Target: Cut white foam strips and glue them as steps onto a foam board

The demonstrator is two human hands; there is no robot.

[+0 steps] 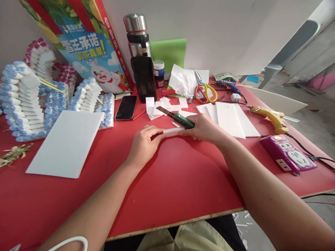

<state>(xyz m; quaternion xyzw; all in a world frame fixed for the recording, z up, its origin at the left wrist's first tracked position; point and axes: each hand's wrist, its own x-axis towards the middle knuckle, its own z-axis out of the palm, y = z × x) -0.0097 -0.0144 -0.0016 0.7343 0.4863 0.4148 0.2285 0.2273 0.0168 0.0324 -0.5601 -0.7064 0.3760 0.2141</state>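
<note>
In the head view, the only one, the white strip (172, 131) lies between the two hands, over the red desk (178, 181) and straight ahead of the person, with its long axis running nearly left to right, its right end slightly farther from the person. The left hand (143, 143) pinches the strip's left end between thumb and fingers. The right hand (202, 128) is wrapped around the green utility knife (185, 121), while its thumb and fingers also reach down to the strip's right end, so neither hand is clearly nearer: each meets one end and the middle is uncovered. The knife's blade (164, 111) points away from the right hand, leftward and toward the far side, above and beyond the strip and slanting across its line; it appears clear of the strip. Just past the strip lie small white offcuts (165, 102), partly behind the blade. Flat white sheets (227, 116) lie beside the right hand on its outer side, and a larger white board (65, 146) lies well to the left of the left hand.
</note>
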